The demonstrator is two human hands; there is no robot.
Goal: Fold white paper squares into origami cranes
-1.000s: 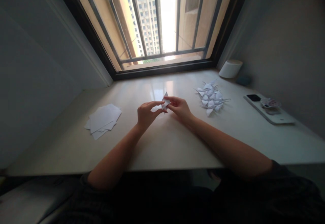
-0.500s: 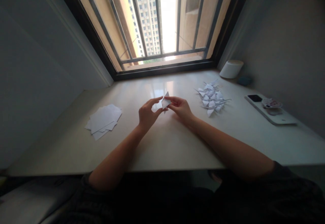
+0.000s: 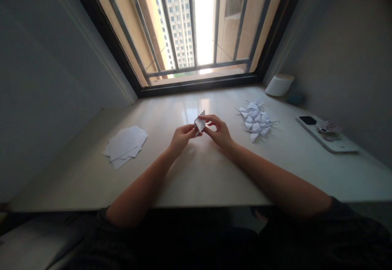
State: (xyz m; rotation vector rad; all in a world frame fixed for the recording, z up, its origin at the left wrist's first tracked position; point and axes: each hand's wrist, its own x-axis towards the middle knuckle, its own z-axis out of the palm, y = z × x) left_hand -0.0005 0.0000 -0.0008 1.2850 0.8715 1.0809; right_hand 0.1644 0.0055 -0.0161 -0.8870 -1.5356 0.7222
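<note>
Between my two hands, just above the table, is a small piece of folded white paper (image 3: 199,124) with pointed ends. My left hand (image 3: 181,136) pinches its lower left side between thumb and fingers. From the right, my right hand (image 3: 219,132) grips the paper with the index finger on its upper part and the thumb lower down. To the right lies a pile of folded white paper pieces (image 3: 256,119) with thin pointed tips. A loose stack of flat white paper sheets (image 3: 124,143) rests on the left.
The pale tabletop (image 3: 196,180) runs up to a barred window (image 3: 196,83). At the back right stands a white rounded object (image 3: 279,85) beside a small bluish item (image 3: 295,98). A phone (image 3: 335,141) with a round attachment lies near the right wall.
My left hand's fingers have closed from a wide curve onto the paper's lower left. The folded paper has turned slightly. My right hand keeps its hold.
</note>
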